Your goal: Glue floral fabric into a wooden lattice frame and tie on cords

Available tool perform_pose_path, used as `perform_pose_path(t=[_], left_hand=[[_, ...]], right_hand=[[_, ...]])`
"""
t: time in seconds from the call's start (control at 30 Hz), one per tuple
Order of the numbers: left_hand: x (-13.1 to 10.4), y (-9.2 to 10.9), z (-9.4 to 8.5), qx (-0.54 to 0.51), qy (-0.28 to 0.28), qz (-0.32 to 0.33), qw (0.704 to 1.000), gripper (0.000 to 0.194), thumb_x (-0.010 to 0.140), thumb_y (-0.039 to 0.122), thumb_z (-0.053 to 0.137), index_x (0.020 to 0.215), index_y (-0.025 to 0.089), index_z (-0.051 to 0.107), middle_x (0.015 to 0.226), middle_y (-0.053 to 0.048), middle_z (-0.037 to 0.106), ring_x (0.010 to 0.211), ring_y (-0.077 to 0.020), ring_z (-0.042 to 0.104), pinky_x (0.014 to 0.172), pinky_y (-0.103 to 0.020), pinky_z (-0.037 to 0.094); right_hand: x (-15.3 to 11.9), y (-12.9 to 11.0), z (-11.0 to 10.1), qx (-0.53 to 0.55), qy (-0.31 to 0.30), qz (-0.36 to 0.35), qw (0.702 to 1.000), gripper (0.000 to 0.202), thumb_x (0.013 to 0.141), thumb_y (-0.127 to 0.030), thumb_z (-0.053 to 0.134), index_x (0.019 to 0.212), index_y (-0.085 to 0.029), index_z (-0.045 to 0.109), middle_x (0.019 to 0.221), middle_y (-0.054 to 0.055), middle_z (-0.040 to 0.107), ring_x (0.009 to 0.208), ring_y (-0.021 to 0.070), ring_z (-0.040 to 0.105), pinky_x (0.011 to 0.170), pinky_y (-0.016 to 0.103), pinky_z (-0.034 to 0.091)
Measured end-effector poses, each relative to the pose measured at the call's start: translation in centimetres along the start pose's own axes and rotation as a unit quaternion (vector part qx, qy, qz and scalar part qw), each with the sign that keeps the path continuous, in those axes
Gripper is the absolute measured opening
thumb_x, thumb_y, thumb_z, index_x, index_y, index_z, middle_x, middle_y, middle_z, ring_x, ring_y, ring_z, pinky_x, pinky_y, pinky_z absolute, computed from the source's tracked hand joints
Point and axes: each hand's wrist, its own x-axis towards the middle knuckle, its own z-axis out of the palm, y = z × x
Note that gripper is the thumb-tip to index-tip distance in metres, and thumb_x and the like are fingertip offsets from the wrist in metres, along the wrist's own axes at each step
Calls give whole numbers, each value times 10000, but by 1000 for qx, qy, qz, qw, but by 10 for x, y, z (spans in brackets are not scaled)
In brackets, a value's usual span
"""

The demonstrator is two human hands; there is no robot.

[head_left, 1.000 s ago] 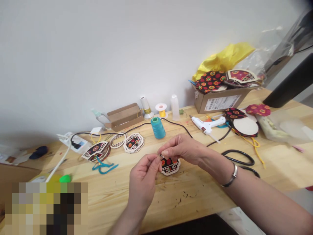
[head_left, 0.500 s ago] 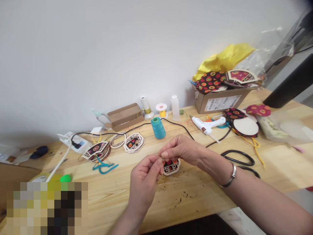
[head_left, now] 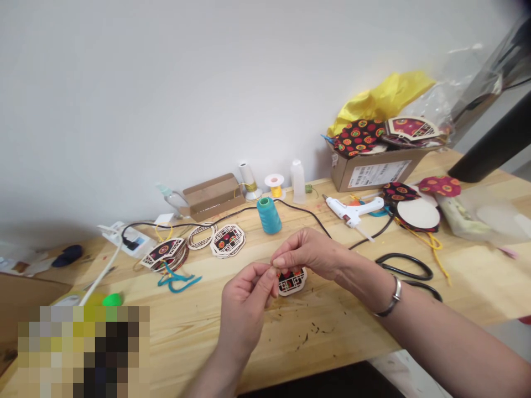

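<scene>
Left hand (head_left: 244,296) and right hand (head_left: 313,254) meet at the fingertips over a wooden surface (head_left: 249,354), the fingers of each pinched narrow; what they grip, if anything, is too small to tell. The lattice-framed piece (head_left: 292,283) sits just behind, partly hidden by the 2 hands. Such close work likely calls for a light, steady pinch. At right, a labelled carton (head_left: 342,178) holds patterned fabric (head_left: 359,137), a fan-shaped frame (head_left: 415,128) and yellow cloth (head_left: 384,105); a smaller box's (head_left: 218,208) contents are hidden.
</scene>
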Motion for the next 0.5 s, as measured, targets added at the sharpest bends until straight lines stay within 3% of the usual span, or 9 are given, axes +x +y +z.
perform_pose_path(t=[0.23,0.37,0.5], left_hand=[[2,2,2,-4,6,-14,1000,196,761,339,688,717,148,700,553,24,536,455,-56,337,422,-200,219],[4,-3,-3,3,9,-22,1000,178,746,327,709,840,179,741,598,21,590,503,-64,421,460,-179,321],[5,-4,-5,47,12,-3,999,172,748,319,708,845,186,757,636,3,642,602,-98,533,559,-189,424]], right_hand=[[-2,-4,4,-31,38,-23,998,209,560,-294,810,633,-131,701,562,-5,651,519,85,548,534,229,409],[-6,-10,5,-52,72,-42,995,160,588,-261,768,633,-131,685,582,-1,655,553,94,557,575,239,423],[-8,-11,5,-83,86,-70,990,133,645,-251,719,644,-133,657,557,-19,613,515,73,514,514,210,377]])
